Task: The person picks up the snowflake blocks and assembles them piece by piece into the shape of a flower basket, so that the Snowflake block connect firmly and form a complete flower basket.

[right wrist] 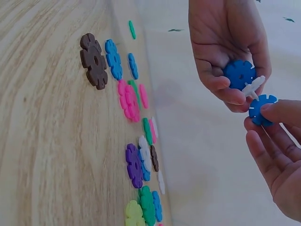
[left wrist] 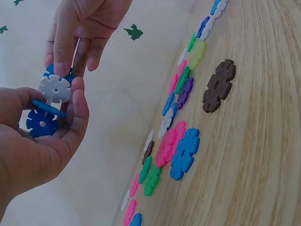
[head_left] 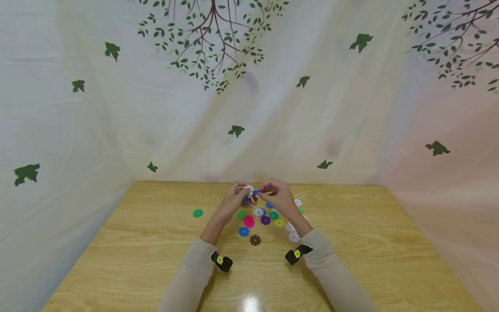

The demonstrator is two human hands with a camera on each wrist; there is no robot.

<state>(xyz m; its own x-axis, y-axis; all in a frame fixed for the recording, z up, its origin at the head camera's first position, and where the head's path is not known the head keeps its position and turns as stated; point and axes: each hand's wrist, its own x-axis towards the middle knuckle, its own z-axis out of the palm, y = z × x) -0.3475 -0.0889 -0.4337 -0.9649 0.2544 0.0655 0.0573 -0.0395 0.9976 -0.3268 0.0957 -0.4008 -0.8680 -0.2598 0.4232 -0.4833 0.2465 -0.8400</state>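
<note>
Left hand (head_left: 231,201) grips blue-and-white disc cluster (left wrist: 49,108) at its two o'clock; right hand (head_left: 280,198) pinches blue disc (right wrist: 256,113) (notched rim) at its nine o'clock.

Slants left arm (head_left: 199,258) toward one o'clock, right arm (head_left: 321,255) toward eleven. Curls left hand (head_left: 234,198) like a cup; pinches with right hand (head_left: 279,195), close beside it at three o'clock.
</note>
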